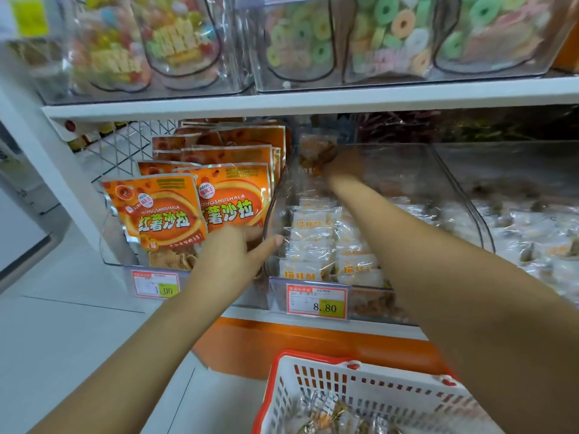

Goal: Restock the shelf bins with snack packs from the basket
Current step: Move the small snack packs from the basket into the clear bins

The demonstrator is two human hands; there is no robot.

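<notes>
Left hand (230, 250): arm reaches up from the lower left; fingers and thumb extended, not clenched, touching the clear side wall at the front left corner of the middle bin (407, 170).
Right hand (343, 166): arm stretched deep toward the back of the middle bin; blurred, grasping a snack pack (315, 150) by its lower edge.
Snack pack: clear wrapper, orange-brown contents, held up at the rear of the middle bin, above the white packs (310, 242).
White packs: stacked in the middle bin; orange characters, too blurred to read.
Orange packs (166, 211): upright in the left bin; printed "HONGSHUSHALA", "FOOD", 红薯沙拉.
Left price tag (155, 285): reads "1.00".
Right price tag (317, 300): reads "8.80", on the middle bin's front.
Basket (313, 380): white with a red rim, below the shelf; clear-wrapped packs (329, 411) lie inside.
Upper bins (391, 36): pastel ring candies in clear bags.
</notes>
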